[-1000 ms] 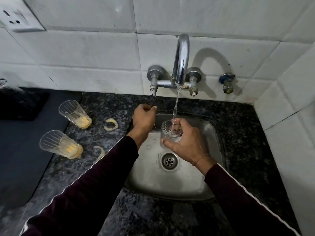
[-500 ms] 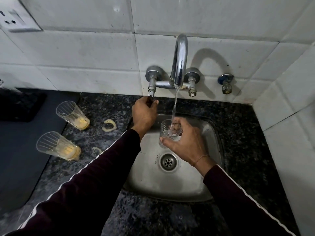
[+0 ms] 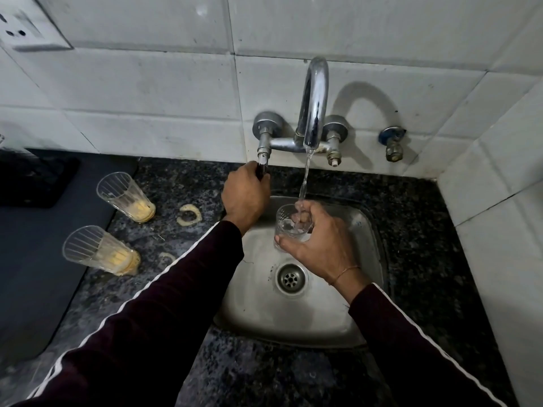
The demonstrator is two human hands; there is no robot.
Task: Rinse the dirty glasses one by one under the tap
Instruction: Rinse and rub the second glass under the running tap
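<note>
Clear ribbed glass (image 3: 292, 227) gripped by right hand (image 3: 321, 245), over steel sink (image 3: 338, 318) under chrome tap (image 3: 314, 104) stream. Left hand (image 3: 245, 198) clasps tap handle (image 3: 262, 171). Same grips as before; view nearer.

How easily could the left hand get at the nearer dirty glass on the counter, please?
Probably easily: the left hand grips the tap handle, and the nearer dirty glass stands to its left on open counter with nothing between.

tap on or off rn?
On: a water stream falls from the tap into the glass held by the right hand.
</note>
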